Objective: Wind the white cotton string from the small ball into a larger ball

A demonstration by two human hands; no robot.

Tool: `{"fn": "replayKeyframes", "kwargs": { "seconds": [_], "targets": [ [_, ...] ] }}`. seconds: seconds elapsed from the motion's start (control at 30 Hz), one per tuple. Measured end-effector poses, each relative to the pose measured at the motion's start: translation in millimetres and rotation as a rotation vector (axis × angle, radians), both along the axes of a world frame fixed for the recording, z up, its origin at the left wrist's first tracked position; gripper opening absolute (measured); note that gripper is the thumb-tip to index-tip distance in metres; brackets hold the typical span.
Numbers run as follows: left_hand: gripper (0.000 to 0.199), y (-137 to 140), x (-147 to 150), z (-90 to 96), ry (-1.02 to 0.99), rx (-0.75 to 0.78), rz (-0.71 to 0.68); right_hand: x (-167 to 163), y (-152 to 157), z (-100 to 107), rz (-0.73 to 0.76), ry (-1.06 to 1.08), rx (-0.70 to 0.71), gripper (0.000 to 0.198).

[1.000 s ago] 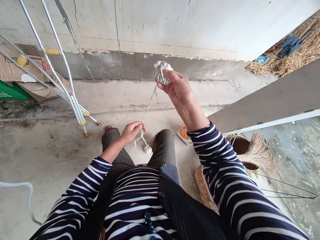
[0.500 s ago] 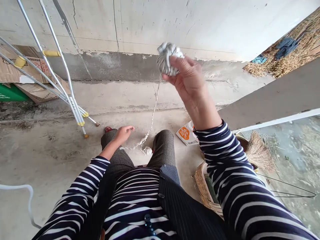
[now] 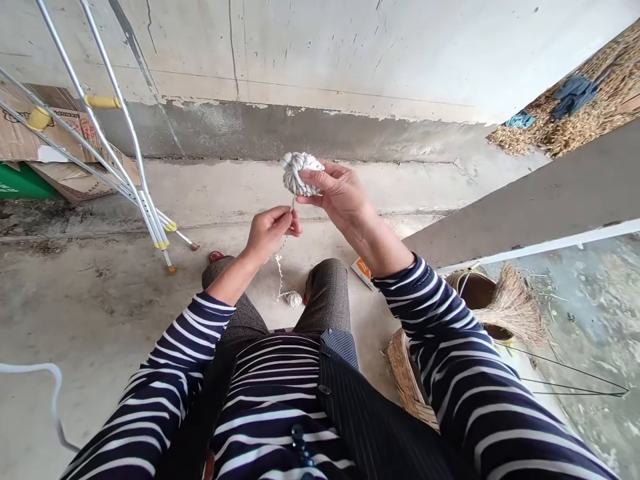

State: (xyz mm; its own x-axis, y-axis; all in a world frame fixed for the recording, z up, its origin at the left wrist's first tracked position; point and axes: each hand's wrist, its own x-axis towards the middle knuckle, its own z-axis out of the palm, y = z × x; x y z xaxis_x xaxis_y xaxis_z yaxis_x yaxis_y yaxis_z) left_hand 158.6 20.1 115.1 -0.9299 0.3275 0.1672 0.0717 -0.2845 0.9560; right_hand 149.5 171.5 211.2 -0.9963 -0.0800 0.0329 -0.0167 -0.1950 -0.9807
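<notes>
A ball of whitish cord (image 3: 299,175) is held up in front of the wall by my right hand (image 3: 343,197), the thumb across its face and the fingers behind. Just below it, my left hand (image 3: 273,233) is closed in a pinch on the strand of cord (image 3: 293,205) that comes down from the ball. From there the strand drops, twisted, between my knees. It reaches a second, smaller ball of cord (image 3: 293,299) low between my legs.
Metal crutches (image 3: 145,200) lean at the left before cardboard boxes (image 3: 65,133). A white and orange card (image 3: 363,272) lies beyond my right knee. On the right are a woven basket (image 3: 403,373), a straw brush (image 3: 517,307) and a low partition (image 3: 500,207). A white hose (image 3: 55,383) lies at the left.
My right hand has come down and left with the cord ball. The left hand has risen from near my knee and now pinches the strand under the ball.
</notes>
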Motion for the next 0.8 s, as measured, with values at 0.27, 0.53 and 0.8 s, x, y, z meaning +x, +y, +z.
{"fn": "replayKeyframes", "kwargs": {
  "seconds": [0.27, 0.53, 0.8],
  "targets": [
    [0.033, -38, 40, -77.1, -0.215, -0.226, -0.125, -19, 25, -4, -0.163, 0.012, -0.083, 0.044],
    [0.043, -39, 0, -54.4, -0.050, -0.347, -0.030, 1, 0, -13, -0.030, -0.035, -0.026, 0.050],
    [0.040, 4, -6, -16.4, 0.063, -0.082, 0.048, 5, -10, -14, 0.021, -0.018, 0.039, 0.049]
  ]
}}
